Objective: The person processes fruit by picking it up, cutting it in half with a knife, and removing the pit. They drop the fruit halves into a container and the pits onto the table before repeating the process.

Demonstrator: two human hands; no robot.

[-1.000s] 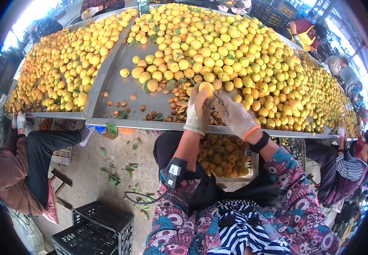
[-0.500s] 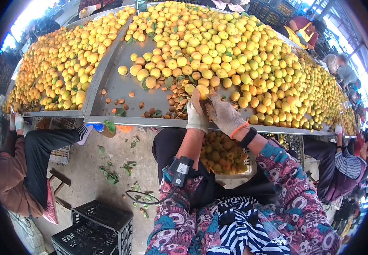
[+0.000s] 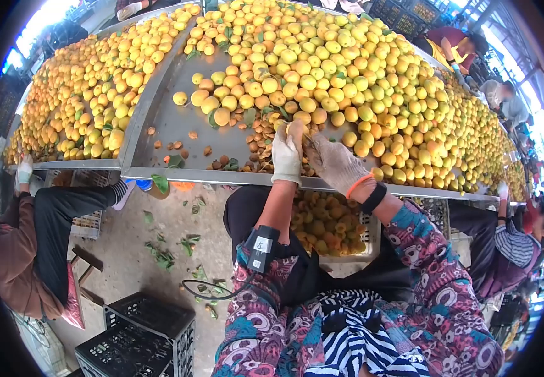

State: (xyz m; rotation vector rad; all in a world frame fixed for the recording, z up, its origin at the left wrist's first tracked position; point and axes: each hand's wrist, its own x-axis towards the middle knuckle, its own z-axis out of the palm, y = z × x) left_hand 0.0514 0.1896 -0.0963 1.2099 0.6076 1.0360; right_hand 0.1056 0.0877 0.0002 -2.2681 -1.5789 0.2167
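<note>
Over the metal table's near edge, both my gloved hands meet at a yellow apricot (image 3: 306, 130). My left hand (image 3: 286, 156), in a pale glove, is closed on the fruit, fingertips pointing away from me. My right hand (image 3: 335, 164), in a stained knit glove, has its fingers curled together beside it, touching or nearly touching the fruit; whatever they hold is hidden. Just left of my hands lies a heap of brown apricot pits (image 3: 260, 139). Beyond them spreads a large pile of whole apricots (image 3: 322, 69).
The metal table (image 3: 159, 141) has a raised rim and a divider on the left. Beneath it, between my knees, a crate (image 3: 370, 235) holds opened apricots. Black crates (image 3: 149, 317) stand at lower left. Co-workers sit at both sides. Leaves (image 3: 162, 254) litter the floor.
My hands have drawn slightly closer to me, and the apricot, plainly visible between them before, is now mostly covered by my fingers. The view has shifted slightly.
</note>
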